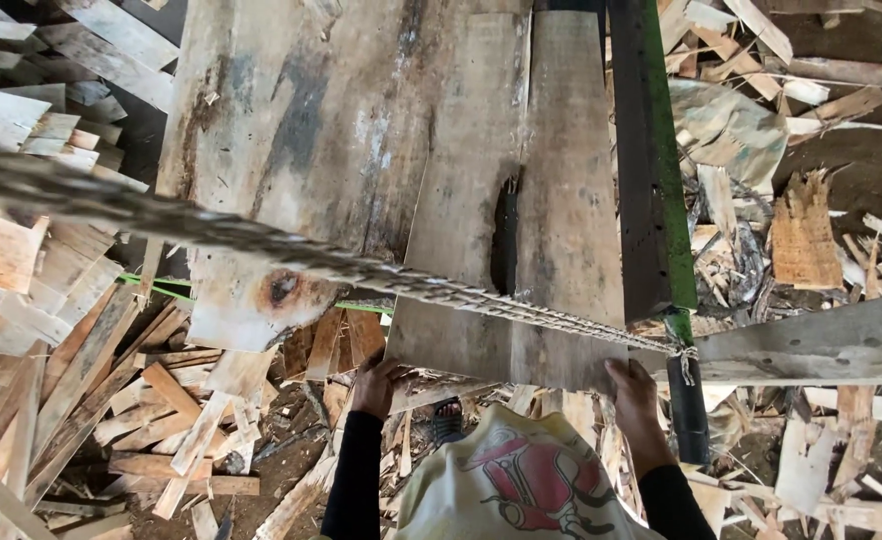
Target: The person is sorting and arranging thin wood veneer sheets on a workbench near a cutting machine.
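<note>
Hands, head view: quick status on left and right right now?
Left hand: gripping the near edge of the wide wooden board.
Right hand: gripping the same board's near edge, beside the rope.

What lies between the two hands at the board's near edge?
In the head view, only the board's near edge spans between the left hand and right hand; no other thing.

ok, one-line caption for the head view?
Both hands, left and right, grip a plank beside a rope.
</note>
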